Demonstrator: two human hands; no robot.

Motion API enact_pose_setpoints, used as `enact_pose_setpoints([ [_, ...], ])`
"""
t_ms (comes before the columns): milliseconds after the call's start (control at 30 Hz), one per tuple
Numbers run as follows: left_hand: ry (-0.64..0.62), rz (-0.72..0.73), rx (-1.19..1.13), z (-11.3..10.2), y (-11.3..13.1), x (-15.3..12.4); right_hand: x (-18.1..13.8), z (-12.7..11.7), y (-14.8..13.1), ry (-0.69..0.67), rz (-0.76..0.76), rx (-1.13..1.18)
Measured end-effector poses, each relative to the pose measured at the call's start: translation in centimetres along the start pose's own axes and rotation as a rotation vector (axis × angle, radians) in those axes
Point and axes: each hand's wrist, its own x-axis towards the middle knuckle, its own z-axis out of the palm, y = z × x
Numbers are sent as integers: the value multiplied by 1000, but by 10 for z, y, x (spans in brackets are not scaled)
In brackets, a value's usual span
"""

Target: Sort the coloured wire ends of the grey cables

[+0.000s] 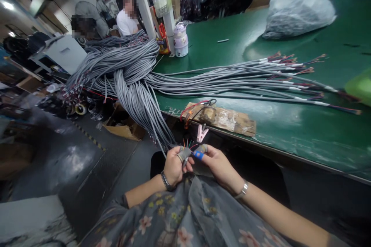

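Observation:
My left hand (174,166) is closed around the end of a grey cable (162,144), its thumb in a grey finger cot. Thin coloured wires (188,143) fan out from that end above my fingers. My right hand (217,164) pinches at the same wire ends, with blue tape round a fingertip. Both hands sit close together over my lap, just below the table's front edge. The cable runs up into a thick bundle of grey cables (139,96) hanging off the green table (290,131).
More grey cables (232,79) with stripped coloured ends lie across the table. A taped cardboard pad (228,119) and a pink clip (202,133) sit at the table edge. A plastic bag (298,7) lies far right. Two people sit at the back left. A cardboard box (123,125) is on the floor.

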Motion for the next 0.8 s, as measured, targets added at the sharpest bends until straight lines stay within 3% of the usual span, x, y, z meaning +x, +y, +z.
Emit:
enact_pose_setpoints([
  [300,-2,8,-35,-2,-3,0,-3,-3,-6,-113,-113,-154],
  [467,-21,-3,-79,-5,-1,-1,-4,-15,-5,-115,-46,-2],
  [633,-225,-100,-108,-4,4,0,15,-27,-6,59,56,212],
  [800,-400,-198,-164,5,12,2,33,-18,-16,-38,-30,225],
])
